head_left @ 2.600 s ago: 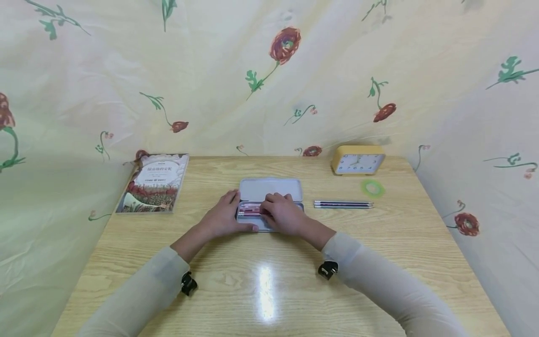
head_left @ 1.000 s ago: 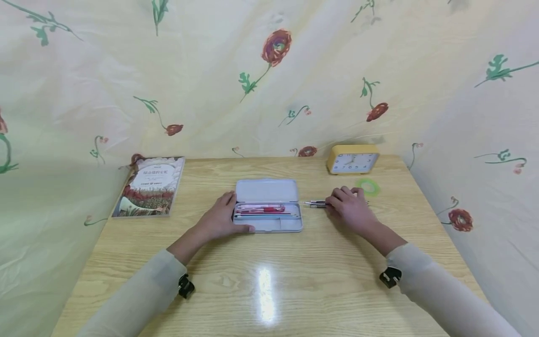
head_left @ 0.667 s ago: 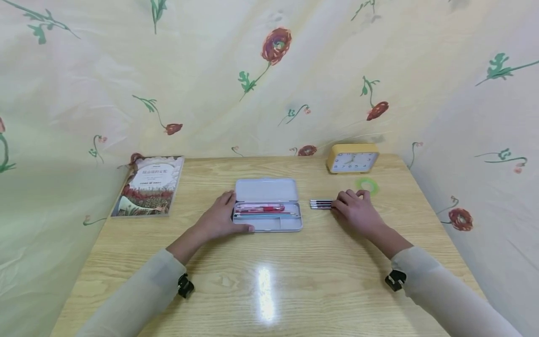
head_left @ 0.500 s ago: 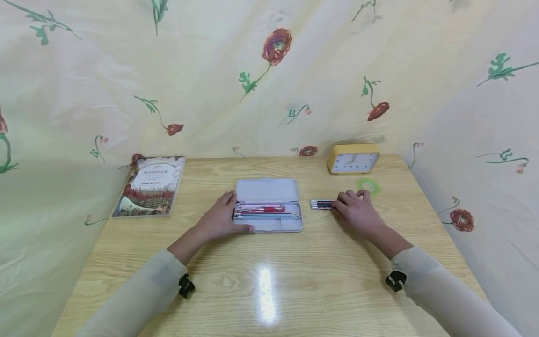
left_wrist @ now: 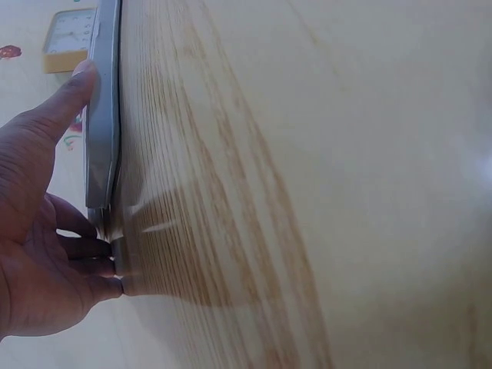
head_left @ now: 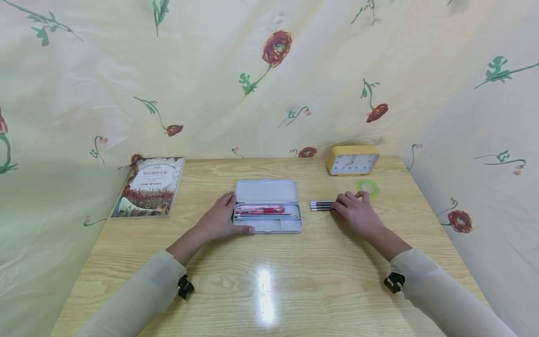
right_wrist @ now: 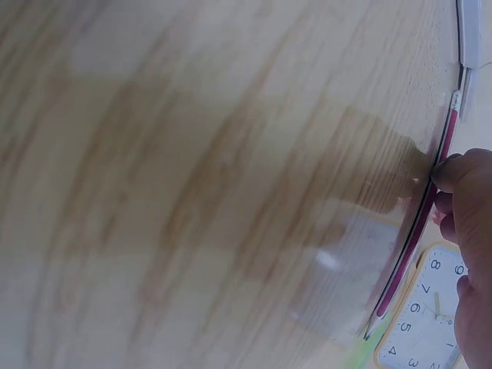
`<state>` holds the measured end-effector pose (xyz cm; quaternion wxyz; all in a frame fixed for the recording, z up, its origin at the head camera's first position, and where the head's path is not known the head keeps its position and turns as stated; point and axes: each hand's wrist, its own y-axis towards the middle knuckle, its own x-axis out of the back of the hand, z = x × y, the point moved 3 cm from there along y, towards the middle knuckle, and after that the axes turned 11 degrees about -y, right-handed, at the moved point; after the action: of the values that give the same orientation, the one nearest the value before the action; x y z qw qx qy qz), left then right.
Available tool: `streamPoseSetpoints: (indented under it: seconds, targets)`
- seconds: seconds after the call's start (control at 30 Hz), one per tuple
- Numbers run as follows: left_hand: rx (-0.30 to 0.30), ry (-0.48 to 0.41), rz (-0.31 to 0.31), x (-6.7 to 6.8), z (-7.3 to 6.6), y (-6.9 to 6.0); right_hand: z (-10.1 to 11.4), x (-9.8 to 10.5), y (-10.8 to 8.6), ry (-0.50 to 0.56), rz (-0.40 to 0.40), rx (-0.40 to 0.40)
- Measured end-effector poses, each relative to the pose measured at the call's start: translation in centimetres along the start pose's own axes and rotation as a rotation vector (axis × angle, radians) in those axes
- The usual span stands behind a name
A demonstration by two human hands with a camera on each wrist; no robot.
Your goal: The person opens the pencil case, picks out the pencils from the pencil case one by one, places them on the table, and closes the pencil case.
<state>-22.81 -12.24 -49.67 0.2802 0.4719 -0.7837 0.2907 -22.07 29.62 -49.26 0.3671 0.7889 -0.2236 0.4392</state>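
Observation:
In the head view an open metal pencil case holds several pens and pencils in its long back compartment. My left hand grips its left end, thumb along the front edge. Right of the case, my right hand pinches a bundle of pencils lying on the table; their left ends stick out, and the hand hides the rest. The left wrist view has my left hand with its thumb on the case side. In the right wrist view, fingertips of my right hand touch a red pencil.
A yellow clock stands behind my right hand, with a round green item in front of it. At the back left lies a book. A flowered cloth hangs behind the wooden table.
My right hand has left the case, moved right to the pencils and slid slightly right along them. The case contents it covered are now in view. My left hand stays on the case.

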Motion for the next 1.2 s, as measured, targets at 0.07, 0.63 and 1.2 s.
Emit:
streamPoseSetpoints:
  seconds: [0.07, 0.63, 1.2]
  targets:
    - [0.003, -0.001, 0.003, 0.0, 0.0, 0.0, 0.0, 0.0, 0.0, 0.002, 0.000, -0.004]
    - [-0.010, -0.016, 0.006, 0.0, 0.0, 0.1, 6.0, 1.4, 5.3, 0.313, 0.077, -0.031]
    - [-0.001, -0.018, 0.004, 0.1, -0.2, 0.0, 9.9, 1.2, 8.6, 0.418, 0.220, -0.026]
